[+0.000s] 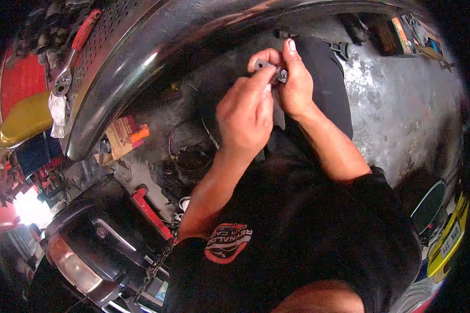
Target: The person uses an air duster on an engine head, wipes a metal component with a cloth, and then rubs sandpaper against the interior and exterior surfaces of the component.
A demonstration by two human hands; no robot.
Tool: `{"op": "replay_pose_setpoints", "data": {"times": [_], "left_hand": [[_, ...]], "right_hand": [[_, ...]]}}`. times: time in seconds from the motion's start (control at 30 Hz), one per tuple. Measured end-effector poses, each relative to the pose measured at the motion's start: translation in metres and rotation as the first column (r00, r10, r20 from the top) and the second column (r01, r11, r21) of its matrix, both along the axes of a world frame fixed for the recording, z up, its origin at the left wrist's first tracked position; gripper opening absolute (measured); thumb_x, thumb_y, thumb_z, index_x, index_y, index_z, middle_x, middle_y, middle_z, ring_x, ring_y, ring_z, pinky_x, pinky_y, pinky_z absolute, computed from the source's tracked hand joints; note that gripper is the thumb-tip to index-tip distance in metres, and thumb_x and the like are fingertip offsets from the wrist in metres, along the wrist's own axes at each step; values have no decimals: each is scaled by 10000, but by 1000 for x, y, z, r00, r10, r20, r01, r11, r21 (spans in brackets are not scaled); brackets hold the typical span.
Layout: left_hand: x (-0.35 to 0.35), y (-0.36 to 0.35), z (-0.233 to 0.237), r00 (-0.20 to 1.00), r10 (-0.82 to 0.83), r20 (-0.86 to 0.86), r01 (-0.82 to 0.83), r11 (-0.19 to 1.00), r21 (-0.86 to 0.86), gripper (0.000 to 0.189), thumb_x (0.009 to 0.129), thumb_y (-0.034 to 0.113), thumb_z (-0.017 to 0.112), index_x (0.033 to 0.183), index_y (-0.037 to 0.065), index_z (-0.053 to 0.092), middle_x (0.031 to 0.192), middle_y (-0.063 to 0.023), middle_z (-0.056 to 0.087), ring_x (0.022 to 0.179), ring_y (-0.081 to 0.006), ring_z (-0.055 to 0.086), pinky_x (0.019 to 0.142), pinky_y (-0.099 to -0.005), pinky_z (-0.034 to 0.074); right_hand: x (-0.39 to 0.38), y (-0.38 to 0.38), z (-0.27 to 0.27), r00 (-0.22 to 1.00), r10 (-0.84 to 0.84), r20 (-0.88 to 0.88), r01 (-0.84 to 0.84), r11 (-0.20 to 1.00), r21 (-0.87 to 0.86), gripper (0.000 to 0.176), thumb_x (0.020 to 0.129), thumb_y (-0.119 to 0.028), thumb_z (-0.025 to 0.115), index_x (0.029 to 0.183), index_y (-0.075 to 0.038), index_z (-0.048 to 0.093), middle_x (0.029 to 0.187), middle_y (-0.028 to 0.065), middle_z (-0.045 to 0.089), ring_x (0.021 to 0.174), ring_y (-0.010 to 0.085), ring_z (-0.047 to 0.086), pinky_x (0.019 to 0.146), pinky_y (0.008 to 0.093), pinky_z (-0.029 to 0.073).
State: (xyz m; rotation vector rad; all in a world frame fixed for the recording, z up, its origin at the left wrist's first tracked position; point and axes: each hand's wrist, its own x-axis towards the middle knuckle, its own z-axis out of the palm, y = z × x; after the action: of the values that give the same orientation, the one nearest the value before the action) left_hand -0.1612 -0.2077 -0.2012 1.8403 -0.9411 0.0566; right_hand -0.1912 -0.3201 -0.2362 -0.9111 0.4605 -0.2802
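At the upper middle of the head view, both hands meet around a small grey metal part [282,76] with a hole at one end. My left hand [245,115] pinches it between thumb and fingertips, with the back of the hand towards me. My right hand [296,83] is closed around the part from the other side, its thumb raised and its fingers curled. The fingers hide much of the part, so its exact kind cannot be made out. Both hands are over my dark-trousered leg [324,78].
A dark curved car panel [104,99] arches over the left and top. A red-handled ratchet [70,62] lies on a perforated surface. Below left are a cardboard box [121,136], a red metal bar [150,211] and a dark car front [94,229]. Bare concrete floor [397,99] lies at right.
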Motion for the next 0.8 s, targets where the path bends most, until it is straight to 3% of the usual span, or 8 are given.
{"op": "replay_pose_setpoints", "data": {"times": [0.17, 0.3, 0.37, 0.47, 0.57, 0.63, 0.77, 0.8], "left_hand": [[-5, -7, -11, 999, -18, 37, 16, 997, 72, 277, 832, -5, 599, 1107, 7, 631, 832, -147, 613, 727, -311, 636, 635, -395, 515], [17, -1, -18, 816, -66, 574, -97, 964, 249, 283, 828, 101, 583, 1086, 7, 647, 711, -70, 472, 616, -239, 529, 513, -360, 447], [27, 3, -14, 763, -134, 632, -61, 959, 276, 299, 814, 76, 591, 1095, -9, 644, 704, -69, 459, 605, -232, 514, 509, -357, 438], [21, 2, -21, 824, -77, 561, -70, 969, 235, 304, 814, 44, 600, 1109, -19, 638, 733, -84, 508, 637, -248, 554, 541, -371, 463], [1, -7, -18, 978, -19, -210, 6, 998, -66, 303, 824, 2, 603, 1125, -30, 626, 826, -133, 592, 721, -296, 622, 619, -396, 505], [8, -5, -26, 995, -16, 101, 11, 999, 47, 318, 822, -1, 603, 1138, -31, 621, 810, -125, 588, 693, -290, 612, 611, -392, 503], [24, 3, -1, 812, -49, 582, -106, 968, 230, 344, 824, -9, 600, 1167, -32, 606, 797, -118, 588, 630, -288, 575, 577, -395, 483], [27, 3, -7, 781, 64, 622, -180, 976, 126, 369, 818, -14, 601, 1186, -24, 597, 782, -116, 589, 603, -292, 539, 546, -400, 455]], "right_hand": [[-4, -5, -4, 1000, -3, -29, -5, 968, -249, 713, 1030, -500, 190, 835, -8, 668, 750, 48, 634, 716, 134, 557, 727, 283, 457], [2, 4, -5, 997, -61, -45, 44, 949, -311, 699, 1037, -486, 204, 833, -6, 669, 744, 46, 629, 706, 122, 547, 707, 282, 456], [5, 5, 3, 994, -88, -71, 58, 937, -344, 700, 1035, -489, 203, 825, -6, 665, 737, 43, 624, 698, 121, 547, 696, 280, 456], [7, 6, -2, 992, -101, -80, 67, 934, -351, 692, 1034, -488, 211, 809, -11, 659, 726, 36, 614, 689, 117, 544, 683, 272, 454], [4, 1, 9, 989, -54, -136, 21, 972, -234, 688, 1031, -489, 217, 801, -15, 659, 716, 39, 616, 672, 128, 542, 673, 282, 458], [6, 2, 6, 989, -78, -122, 38, 953, -302, 705, 1024, -512, 207, 797, -26, 665, 698, 36, 616, 644, 130, 535, 650, 291, 459], [5, 5, 13, 978, -70, -197, 3, 947, -321, 706, 1016, -527, 192, 821, -51, 676, 642, 3, 567, 575, 101, 464, 565, 272, 385], [6, 1, 17, 972, -56, -229, -15, 955, -297, 702, 1014, -528, 189, 835, -59, 680, 625, -11, 549, 547, 88, 432, 531, 260, 351]]}}
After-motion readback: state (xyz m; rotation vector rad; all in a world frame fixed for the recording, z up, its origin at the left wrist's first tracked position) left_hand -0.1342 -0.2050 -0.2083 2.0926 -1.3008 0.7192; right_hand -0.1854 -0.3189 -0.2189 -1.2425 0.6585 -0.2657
